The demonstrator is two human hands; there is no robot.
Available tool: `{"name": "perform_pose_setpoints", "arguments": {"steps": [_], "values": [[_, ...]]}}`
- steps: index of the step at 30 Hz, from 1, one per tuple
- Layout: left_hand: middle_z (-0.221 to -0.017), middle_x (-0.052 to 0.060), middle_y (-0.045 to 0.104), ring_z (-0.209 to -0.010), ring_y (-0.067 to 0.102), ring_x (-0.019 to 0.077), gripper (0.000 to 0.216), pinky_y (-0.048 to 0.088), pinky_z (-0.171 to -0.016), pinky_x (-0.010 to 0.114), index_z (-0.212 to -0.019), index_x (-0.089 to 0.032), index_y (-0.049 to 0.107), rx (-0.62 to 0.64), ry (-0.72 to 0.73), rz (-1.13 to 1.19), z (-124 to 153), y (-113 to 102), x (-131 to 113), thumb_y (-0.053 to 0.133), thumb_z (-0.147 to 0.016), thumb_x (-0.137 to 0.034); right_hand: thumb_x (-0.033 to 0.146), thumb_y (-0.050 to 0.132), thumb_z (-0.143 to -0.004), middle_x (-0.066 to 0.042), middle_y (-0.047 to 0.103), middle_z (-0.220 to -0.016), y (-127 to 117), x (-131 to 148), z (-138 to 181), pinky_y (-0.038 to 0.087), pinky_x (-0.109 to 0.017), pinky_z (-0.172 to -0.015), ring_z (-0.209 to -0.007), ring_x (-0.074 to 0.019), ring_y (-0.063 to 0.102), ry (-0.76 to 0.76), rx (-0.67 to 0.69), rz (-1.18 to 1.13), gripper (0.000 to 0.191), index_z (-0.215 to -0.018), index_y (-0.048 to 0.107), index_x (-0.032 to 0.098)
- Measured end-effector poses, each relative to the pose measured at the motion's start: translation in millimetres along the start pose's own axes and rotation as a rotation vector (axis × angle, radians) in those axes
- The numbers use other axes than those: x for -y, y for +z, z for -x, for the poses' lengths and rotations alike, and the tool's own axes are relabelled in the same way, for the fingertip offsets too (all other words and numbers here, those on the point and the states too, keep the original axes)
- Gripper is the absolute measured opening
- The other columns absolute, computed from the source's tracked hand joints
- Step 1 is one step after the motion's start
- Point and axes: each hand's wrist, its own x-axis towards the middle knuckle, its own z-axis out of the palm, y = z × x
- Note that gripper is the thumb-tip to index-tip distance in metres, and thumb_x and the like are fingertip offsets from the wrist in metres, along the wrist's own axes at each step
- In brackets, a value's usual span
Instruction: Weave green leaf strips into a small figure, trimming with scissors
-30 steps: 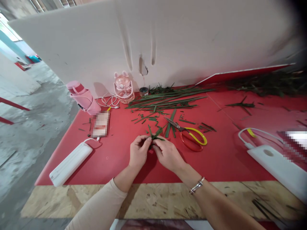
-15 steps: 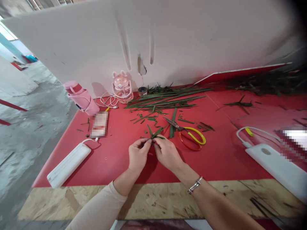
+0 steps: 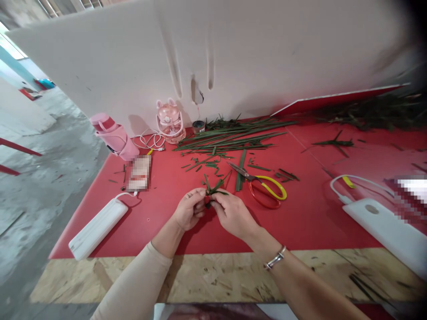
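Note:
A small piece of folded or woven green leaf strips (image 3: 216,186), its pointed ends sticking up, is held between my hands above the red table. My right hand (image 3: 233,214) pinches its right side between thumb and fingers. At its left edge, my left hand (image 3: 190,210) is closed, with thumb and forefinger pressed together on the leaf and the other fingers curled in. Fingertips hide part of the piece. Just beyond to the right lie scissors (image 3: 255,180) with one yellow and one red handle, blades partly over a flat wide leaf strip (image 3: 240,171).
Long green leaf strips (image 3: 230,138) and cut scraps lie behind, near a small tin (image 3: 199,127). A pink bottle (image 3: 115,138), a clear pink bottle (image 3: 171,122) and a white power bank (image 3: 98,229) stand or lie left. Another power bank (image 3: 383,226) is at right.
My left hand has shifted slightly left and turned, its fingers curling under. My right hand keeps its pinch on the leaf piece. The view has moved slightly.

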Motion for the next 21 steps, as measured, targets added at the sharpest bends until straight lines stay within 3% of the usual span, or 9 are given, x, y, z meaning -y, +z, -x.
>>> {"name": "perform_pose_setpoints", "arguments": {"steps": [4,11,21], "values": [[-0.046,-0.009,0.034,-0.035,0.019,-0.0001,0.033,0.013,-0.033,0.014,-0.061,-0.015,0.044,-0.005,0.014,-0.077,-2.0,-0.6,1.0,0.068,-0.067,-0.036,0.008,0.043,-0.082,-0.007,0.060,-0.086,0.3,-1.3,1.0,0.047,-0.030,-0.073,-0.082,-0.0181,0.056,0.007,0.008,0.030,0.015,-0.082,0.055,0.017],[-0.048,-0.007,0.040,-0.037,0.026,0.0008,0.027,0.017,-0.035,0.014,-0.069,-0.014,0.052,-0.067,0.148,-0.310,-0.2,6.6,7.3,0.065,-0.070,-0.038,0.007,0.040,-0.082,-0.008,0.059,-0.084,0.0,-3.8,-0.1,0.048,-0.031,-0.073,-0.083,-0.0189,0.057,0.013,-0.007,0.056,0.018,-0.081,0.055,0.017],[-0.049,-0.008,0.039,-0.039,0.026,0.0017,0.030,0.020,-0.036,0.014,-0.067,-0.016,0.047,-0.023,0.154,-0.264,1.3,5.8,8.2,0.068,-0.066,-0.038,0.000,0.038,-0.074,-0.009,0.062,-0.087,4.0,-7.8,-0.2,0.049,-0.032,-0.076,-0.087,-0.0204,0.058,-0.029,-0.051,0.113,0.026,-0.083,0.056,0.016]]}}
